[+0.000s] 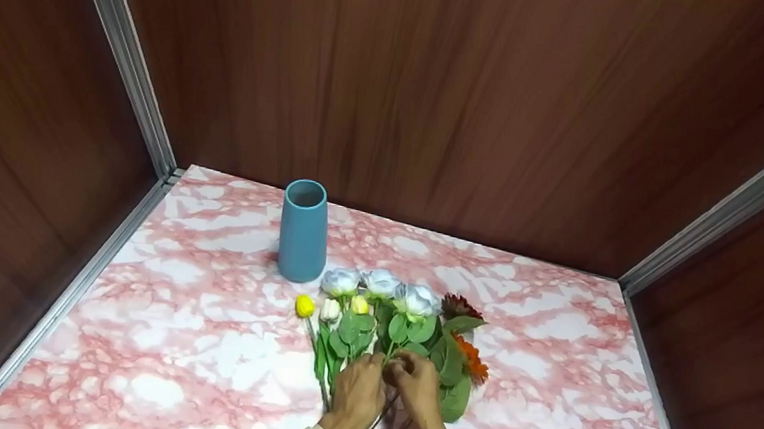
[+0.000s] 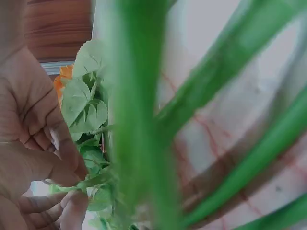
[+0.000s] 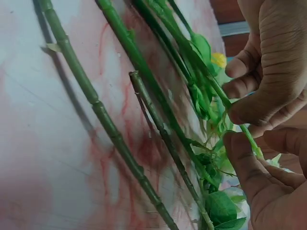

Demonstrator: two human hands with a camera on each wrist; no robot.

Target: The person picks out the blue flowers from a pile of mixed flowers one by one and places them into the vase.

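My left hand [image 1: 358,391] and right hand [image 1: 416,386] are close together over a spread of flowers in the head view. Between thumb and fingers, the left hand pinches a thin green flower stem [image 3: 218,91], seen in the right wrist view. Just further along that stem, the fingers of the right hand [image 3: 268,177] pinch it too. Pale white-blue roses [image 1: 418,301] lie beyond the hands, with green leaves beneath. Yellow and white tulips [image 1: 304,306] lie to the left. An orange flower [image 1: 472,358] and a dark red flower [image 1: 459,305] are to the right.
A tall blue vase [image 1: 303,242] stands upright behind the flowers, toward the left. Several cut stems [image 3: 115,134] stretch toward the near edge. Pink-and-white marbled table [image 1: 202,337] lies under everything, with brown wood-look panels [image 1: 393,103] around it.
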